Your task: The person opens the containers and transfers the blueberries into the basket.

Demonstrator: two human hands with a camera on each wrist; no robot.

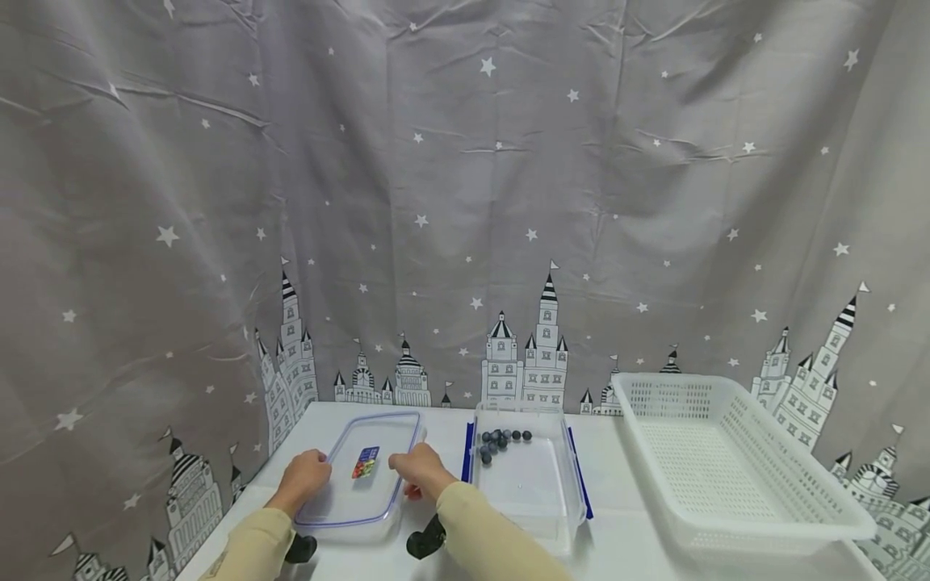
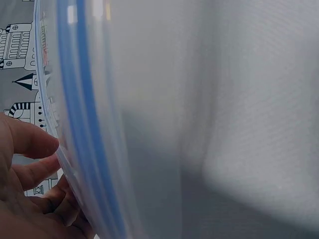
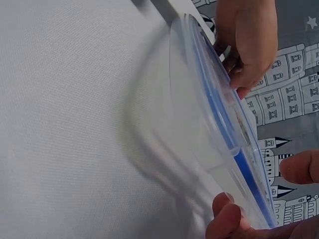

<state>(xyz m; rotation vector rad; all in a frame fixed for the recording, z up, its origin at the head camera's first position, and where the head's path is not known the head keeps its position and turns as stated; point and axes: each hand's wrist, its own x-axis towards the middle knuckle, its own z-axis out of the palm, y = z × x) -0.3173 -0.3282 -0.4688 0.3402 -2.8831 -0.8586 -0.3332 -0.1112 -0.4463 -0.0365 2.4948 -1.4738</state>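
One lidded container [image 1: 345,496] between grips: left grip [image 1: 303,476] pinching rim [image 1: 385,415], right grip [image 1: 424,470] apart at opposite side.

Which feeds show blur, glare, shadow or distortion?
Head: evenly lit, though the basket looks skewed near the right edge and the label is too small to read; left wrist: the box is out of focus up close, with glints on its blue rim and a soft shadow low in frame; right wrist: a fuzzy curved band by the box, shadow or base unclear.
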